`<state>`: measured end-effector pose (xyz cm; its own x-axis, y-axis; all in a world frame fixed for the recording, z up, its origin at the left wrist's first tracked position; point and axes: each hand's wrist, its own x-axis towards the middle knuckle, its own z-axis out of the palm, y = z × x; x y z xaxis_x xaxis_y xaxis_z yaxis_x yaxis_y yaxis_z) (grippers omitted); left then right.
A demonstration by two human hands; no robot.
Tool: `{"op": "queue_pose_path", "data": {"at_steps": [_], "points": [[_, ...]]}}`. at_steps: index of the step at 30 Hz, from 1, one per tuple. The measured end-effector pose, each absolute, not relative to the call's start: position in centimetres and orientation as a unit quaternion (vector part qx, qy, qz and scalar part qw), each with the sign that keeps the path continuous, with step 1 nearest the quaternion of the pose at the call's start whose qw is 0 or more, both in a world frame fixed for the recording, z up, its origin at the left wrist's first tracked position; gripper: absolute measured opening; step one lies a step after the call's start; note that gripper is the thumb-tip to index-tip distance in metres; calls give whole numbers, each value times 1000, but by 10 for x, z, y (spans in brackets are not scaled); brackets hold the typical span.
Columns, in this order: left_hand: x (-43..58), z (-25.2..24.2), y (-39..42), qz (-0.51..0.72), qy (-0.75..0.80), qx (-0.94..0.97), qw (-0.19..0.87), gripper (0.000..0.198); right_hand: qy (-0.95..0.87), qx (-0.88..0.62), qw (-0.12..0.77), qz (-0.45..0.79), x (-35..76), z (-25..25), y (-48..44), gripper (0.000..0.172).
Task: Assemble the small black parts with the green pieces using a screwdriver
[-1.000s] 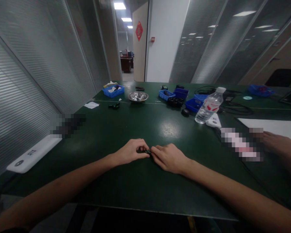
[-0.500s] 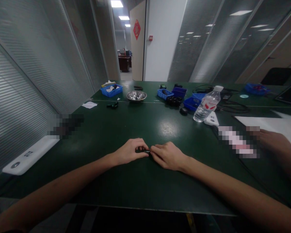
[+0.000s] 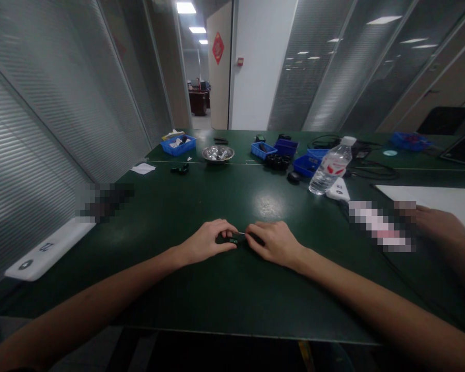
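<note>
A: State of fingers?
B: Left fingers (image 3: 228, 226) pinch a small green part (image 3: 233, 241), just below frame centre; right fingers (image 3: 254, 229) appear pressed together on a thin pale piece (image 3: 241, 233).
A: Hazard?
B: An uneven pinch could drop the part onto the worktop (image 3: 217, 299).

from afar i am facing a white wall (image 3: 261, 67); slatted blinds (image 3: 8, 119) are lining glass partitions (image 3: 118, 67) on both sides. a door (image 3: 219, 93) is standing open, and beyond it ceiling lights (image 3: 186, 8) are glowing above a brown desk (image 3: 198, 103).
</note>
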<state>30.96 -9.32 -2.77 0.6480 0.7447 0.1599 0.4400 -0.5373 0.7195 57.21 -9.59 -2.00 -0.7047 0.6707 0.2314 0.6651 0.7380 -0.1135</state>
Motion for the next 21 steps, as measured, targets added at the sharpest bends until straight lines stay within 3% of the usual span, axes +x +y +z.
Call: {"op": "queue_pose_path", "data": {"at_steps": [4, 9, 21], "points": [[308, -29, -93, 241, 374, 836, 321, 34, -907, -398, 137, -30, 583, -23, -86, 31], [308, -28, -94, 231, 362, 848, 310, 21, -892, -415, 166, -61, 586, -34, -76, 30], [308, -24, -95, 227, 363, 849, 310, 20, -897, -388, 211, -6, 584, -38, -75, 37]]}}
